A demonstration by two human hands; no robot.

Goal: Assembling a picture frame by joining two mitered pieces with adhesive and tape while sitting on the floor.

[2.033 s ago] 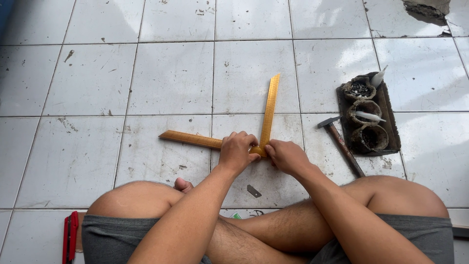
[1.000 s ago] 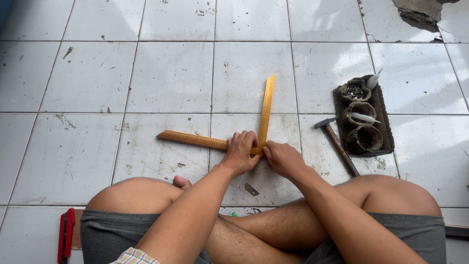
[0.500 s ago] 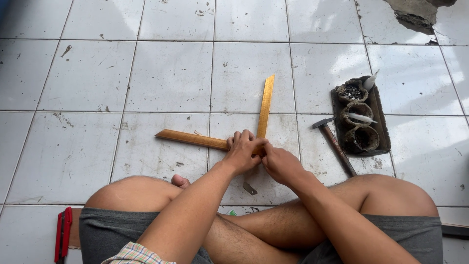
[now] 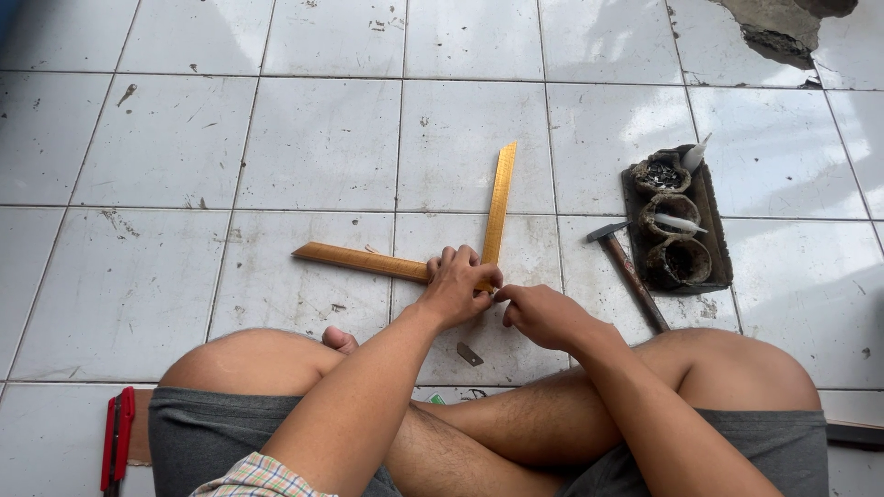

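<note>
step in hand: looks like the two wooden strips (image 4: pixel 433 241) are being joined at their corner, lying in a v on the tiled floor (image 4: pixel 322 138); that's my read, not a sure thing
left hand (image 4: pixel 458 287): fingers curled down over the spot where the strips meet, pinning them to the tile
right hand (image 4: pixel 539 314): just beside the joint, fingers bent and pinched together near the corner; can't tell if something small sits between them
where the strips are: right in front of the crossed legs, one running left, the other pointing away
next move: i'd guess it calls for keeping the corner from slipping while the hammer (image 4: pixel 629 271) comes in; it's lying close to the right hand
containers: dark tray (image 4: pixel 711 241) right of the hammer with three round cups. far cup holds small dark bits, maybe nails. middle has a white stick across it. near one looks empty-ish, hard to say
other stuff: small metal piece (image 4: pixel 469 353) by the shin, red tool (image 4: pixel 118 440) by the left knee
</note>
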